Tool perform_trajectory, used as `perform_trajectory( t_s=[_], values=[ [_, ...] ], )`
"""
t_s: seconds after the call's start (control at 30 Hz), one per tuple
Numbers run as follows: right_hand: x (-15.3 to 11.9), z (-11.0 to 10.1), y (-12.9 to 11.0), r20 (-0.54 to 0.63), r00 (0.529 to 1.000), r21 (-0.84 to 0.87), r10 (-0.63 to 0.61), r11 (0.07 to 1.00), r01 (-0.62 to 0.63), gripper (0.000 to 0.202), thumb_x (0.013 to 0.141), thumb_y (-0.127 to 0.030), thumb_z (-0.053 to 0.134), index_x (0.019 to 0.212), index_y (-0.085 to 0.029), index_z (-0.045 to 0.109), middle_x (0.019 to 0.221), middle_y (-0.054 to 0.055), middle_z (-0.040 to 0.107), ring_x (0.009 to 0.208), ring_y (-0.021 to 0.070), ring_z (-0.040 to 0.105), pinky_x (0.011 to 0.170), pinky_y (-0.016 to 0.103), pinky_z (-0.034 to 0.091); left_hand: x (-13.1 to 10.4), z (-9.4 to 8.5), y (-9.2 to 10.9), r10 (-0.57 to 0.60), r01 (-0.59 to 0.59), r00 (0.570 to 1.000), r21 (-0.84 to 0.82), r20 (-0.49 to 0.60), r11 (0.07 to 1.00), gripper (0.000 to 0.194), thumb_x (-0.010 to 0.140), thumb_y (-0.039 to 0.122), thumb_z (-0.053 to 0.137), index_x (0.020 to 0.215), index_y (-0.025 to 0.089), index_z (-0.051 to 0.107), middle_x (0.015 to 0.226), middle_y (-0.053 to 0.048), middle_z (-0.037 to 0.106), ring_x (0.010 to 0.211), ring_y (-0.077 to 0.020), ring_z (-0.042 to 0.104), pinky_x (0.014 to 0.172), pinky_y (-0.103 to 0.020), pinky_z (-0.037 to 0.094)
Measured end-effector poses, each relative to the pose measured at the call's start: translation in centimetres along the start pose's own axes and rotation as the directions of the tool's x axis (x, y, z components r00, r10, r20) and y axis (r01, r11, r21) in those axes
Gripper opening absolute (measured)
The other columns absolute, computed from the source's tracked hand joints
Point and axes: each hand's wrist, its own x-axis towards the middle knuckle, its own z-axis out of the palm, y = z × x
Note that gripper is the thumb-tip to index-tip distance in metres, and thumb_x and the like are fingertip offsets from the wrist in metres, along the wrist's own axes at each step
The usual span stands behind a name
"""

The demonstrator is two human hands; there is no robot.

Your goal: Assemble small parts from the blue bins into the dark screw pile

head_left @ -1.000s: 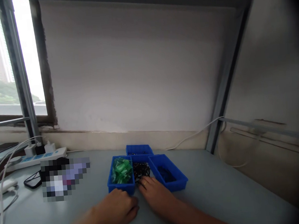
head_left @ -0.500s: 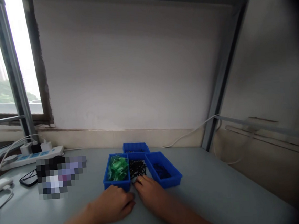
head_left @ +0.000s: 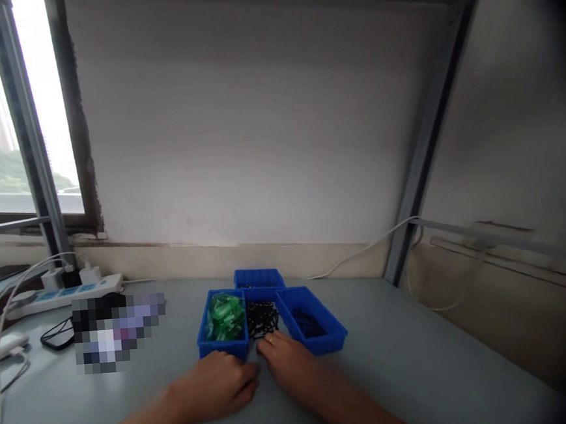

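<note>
My left hand (head_left: 222,383) is closed and rests just in front of a blue bin (head_left: 224,352) filled with green translucent pieces (head_left: 226,316). What its curled fingers hold, if anything, is hidden. My right hand (head_left: 286,362) is closed too, its fingertips low at the near edge of a pile of small black parts (head_left: 262,318). A ring shows on one of its fingers. Anything pinched there is too small to make out. To the right of that pile stands a second blue bin (head_left: 330,344) with dark pieces (head_left: 307,322) inside. The two hands are close together but apart.
A third blue bin (head_left: 259,276) stands behind the black parts. On the left lie a white power strip (head_left: 68,294) with plugs, white cables (head_left: 1,365) and a blurred-out item (head_left: 121,332). A wall (head_left: 258,142) closes off the back of the grey table (head_left: 422,358).
My right hand has shifted very slightly at the edge of the black parts. The whole view has moved a little to the right. The bins stand as before.
</note>
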Motion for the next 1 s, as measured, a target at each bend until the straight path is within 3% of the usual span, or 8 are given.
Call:
perform_trajectory(
  t_s=[0.13,0.27,0.43,0.77,1.0],
  values=[
    [-0.5,-1.6,-0.4,0.036,0.999,0.189,0.010,0.982,-0.017,0.026,0.090,0.001,0.044,0.101,-0.015,0.061,0.105,0.011,0.068,0.100,0.0223,0.061,0.086,0.030,0.045,0.1,-0.2,0.1,-0.110,0.110,0.993,-0.018,0.034,0.994,0.020,0.101,0.026,0.050,0.099,0.016,0.067,0.095,-0.010,0.075,0.086,-0.0273,0.074,0.074,-0.033,0.059],
    [-0.9,-2.4,-0.3,0.014,1.000,0.421,-0.023,0.907,0.015,0.019,0.089,-0.002,0.049,0.097,-0.018,0.056,0.099,0.006,0.066,0.089,0.0189,0.060,0.079,0.027,0.044,0.2,-0.3,0.2,-0.197,0.200,0.978,-0.041,0.064,0.979,0.023,0.101,0.029,0.051,0.103,0.014,0.069,0.097,-0.013,0.075,0.089,-0.0307,0.074,0.077,-0.037,0.060],
    [-0.7,-2.4,0.1,0.011,1.000,0.551,-0.019,0.835,0.010,0.016,0.087,-0.005,0.055,0.088,-0.020,0.051,0.093,0.003,0.062,0.087,0.0182,0.058,0.080,0.028,0.043,0.3,-0.1,0.0,-0.121,0.124,0.992,-0.061,0.042,0.990,0.020,0.101,0.024,0.050,0.105,0.018,0.069,0.094,-0.009,0.076,0.087,-0.0276,0.075,0.076,-0.034,0.060],
    [-0.7,-3.1,-0.2,0.073,0.997,0.521,-0.029,0.853,-0.013,0.008,0.086,-0.010,0.060,0.088,-0.018,0.059,0.096,0.006,0.065,0.091,0.0202,0.061,0.081,0.029,0.045,0.1,0.2,-0.3,-0.041,0.041,0.999,-0.051,0.004,0.998,0.016,0.097,0.020,0.051,0.105,0.019,0.064,0.093,-0.007,0.075,0.081,-0.0261,0.074,0.071,-0.032,0.058],
    [-0.9,-3.3,0.2,0.102,0.995,0.450,0.005,0.892,-0.050,0.007,0.090,-0.019,0.059,0.085,-0.016,0.063,0.093,0.008,0.069,0.087,0.0211,0.063,0.076,0.029,0.045,0.2,-0.1,-0.4,-0.085,0.084,0.996,-0.034,-0.008,0.996,0.018,0.100,0.023,0.045,0.102,0.020,0.063,0.091,-0.006,0.074,0.081,-0.0250,0.073,0.071,-0.031,0.057]
  ],
)
